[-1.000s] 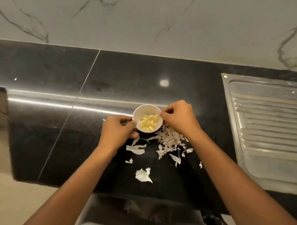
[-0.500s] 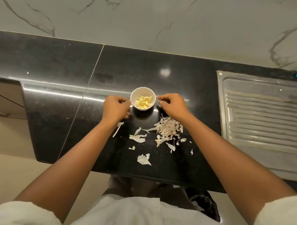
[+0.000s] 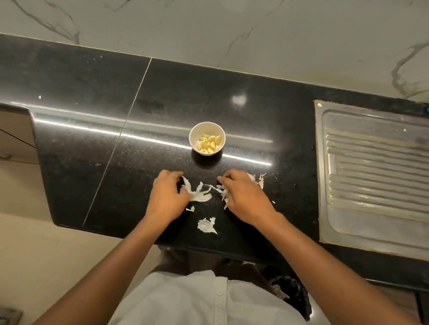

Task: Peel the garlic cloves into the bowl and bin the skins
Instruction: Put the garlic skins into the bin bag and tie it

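Both hands lie palm-down on the black polished stone worktop (image 3: 86,156), on the near side of the one small white round bowl (image 3: 207,128). Left hand (image 3: 166,197): grip curled, fingertips against the papery white garlic skins (image 3: 199,196). Right hand (image 3: 246,198): grip curled over the skin pile, hiding most of it. Whether either grip actually holds skin cannot be told. Yellow peeled garlic cloves (image 3: 208,143), roughly ten, lie in the bowl. Two further skins lie apart, nearer the worktop edge.

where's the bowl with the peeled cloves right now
Head view: the white bowl stands on the black counter, just beyond the left hand and right hand, touched by neither, left of the steel drainboard.
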{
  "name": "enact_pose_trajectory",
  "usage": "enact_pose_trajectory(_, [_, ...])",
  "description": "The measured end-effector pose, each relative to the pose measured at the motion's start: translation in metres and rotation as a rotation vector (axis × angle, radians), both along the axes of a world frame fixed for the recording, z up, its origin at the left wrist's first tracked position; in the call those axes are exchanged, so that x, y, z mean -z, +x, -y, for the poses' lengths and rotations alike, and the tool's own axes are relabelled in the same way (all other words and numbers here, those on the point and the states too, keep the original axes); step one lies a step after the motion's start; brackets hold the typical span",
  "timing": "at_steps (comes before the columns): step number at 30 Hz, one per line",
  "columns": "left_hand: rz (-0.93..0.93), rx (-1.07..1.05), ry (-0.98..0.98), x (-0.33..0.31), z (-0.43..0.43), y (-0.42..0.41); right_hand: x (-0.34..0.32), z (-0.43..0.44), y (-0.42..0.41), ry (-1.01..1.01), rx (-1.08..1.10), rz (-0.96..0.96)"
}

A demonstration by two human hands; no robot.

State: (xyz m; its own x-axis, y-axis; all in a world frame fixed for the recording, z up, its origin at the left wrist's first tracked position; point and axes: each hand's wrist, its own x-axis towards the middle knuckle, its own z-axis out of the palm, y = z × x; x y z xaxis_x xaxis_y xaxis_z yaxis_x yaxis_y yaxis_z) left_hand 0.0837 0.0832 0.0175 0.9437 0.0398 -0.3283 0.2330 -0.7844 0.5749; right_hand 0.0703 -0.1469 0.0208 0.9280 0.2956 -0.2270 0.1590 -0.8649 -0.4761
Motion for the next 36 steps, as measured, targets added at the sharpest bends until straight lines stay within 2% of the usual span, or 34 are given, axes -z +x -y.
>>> enact_pose_trajectory(3, [0.005, 0.072, -0.071, -0.002, 0.023, -0.015, -0.008, 0.003, -0.019, 0.002, -0.085, 0.046])
enact_pose_trajectory(5, [-0.013, 0.109, -0.142, -0.006, 0.037, -0.025, -0.014, 0.012, -0.024, 0.033, -0.057, 0.093])
enact_pose_trajectory(10, [-0.084, 0.094, -0.296, -0.016, 0.045, -0.032, -0.014, 0.047, -0.008, 0.148, 0.325, 0.140])
enact_pose_trajectory(14, [-0.016, 0.053, -0.190, -0.024, 0.026, -0.029, -0.002, 0.062, 0.004, 0.060, 0.435, 0.061])
enact_pose_trajectory(17, [-0.097, 0.071, -0.019, -0.022, 0.008, -0.031, 0.001, 0.050, -0.001, 0.032, 0.398, 0.028])
enact_pose_trajectory(21, [-0.321, 0.081, -0.026, -0.017, 0.008, -0.039, -0.005, 0.023, -0.023, 0.040, 0.190, -0.026])
enact_pose_trajectory(24, [-0.301, 0.105, -0.072, -0.014, 0.025, -0.047, -0.013, 0.016, -0.039, 0.054, 0.058, -0.042])
enact_pose_trajectory(26, [-0.254, 0.134, -0.098, -0.015, 0.039, -0.049, -0.019, 0.023, -0.046, 0.074, 0.064, -0.021])
enact_pose_trajectory(30, [-0.170, 0.190, -0.139, -0.017, 0.058, -0.048, -0.022, 0.056, -0.057, 0.168, 0.343, 0.051])
enact_pose_trajectory(36, [-0.058, 0.174, -0.137, -0.028, 0.044, -0.043, -0.010, 0.087, -0.078, 0.073, 0.619, -0.044])
